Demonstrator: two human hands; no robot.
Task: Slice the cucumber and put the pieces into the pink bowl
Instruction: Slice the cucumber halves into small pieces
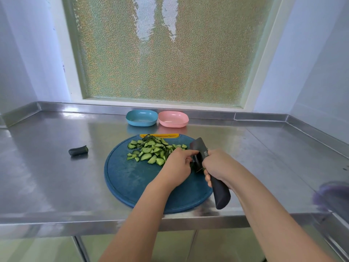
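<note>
Here we look down from head height at a steel surface (56, 176) under a frosted window (160, 53). A round blue cutting board (128, 182) lies at the near middle, overhanging the near edge a little. On its far half sits a loose heap of cucumber slices (151, 150), mostly half-moons. A dark cucumber end (78, 150) lies alone on the surface, well to the left of the board.

The right hand (217, 165) is wrapped firmly around the handle of a black knife (198, 146), whose broad blade points away and tilts up over the board's right side. The left hand (177, 165) has its fingers bent in against the flat of the blade. A sliver of green shows beneath the blade, but we cannot tell whether the fingers pinch a last piece there or only brush the blade clean.

The pink bowl (172, 124) stands beyond the board at the far edge, just right of a blue bowl (141, 122). It holds no cucumber that we can see.

We judge the slicing nearly or fully done, with the transfer to the bowl not yet begun. To do this step well, we would keep the cutting edge turned away from the left fingertips and wipe from the spine toward the edge, never along it. We would then gather the heap together and either bring the pink bowl to the board's rim or carry slices on the flat of the blade. Care is needed there, as wet slices slide easily and the blue bowl sits close beside the target.
</note>
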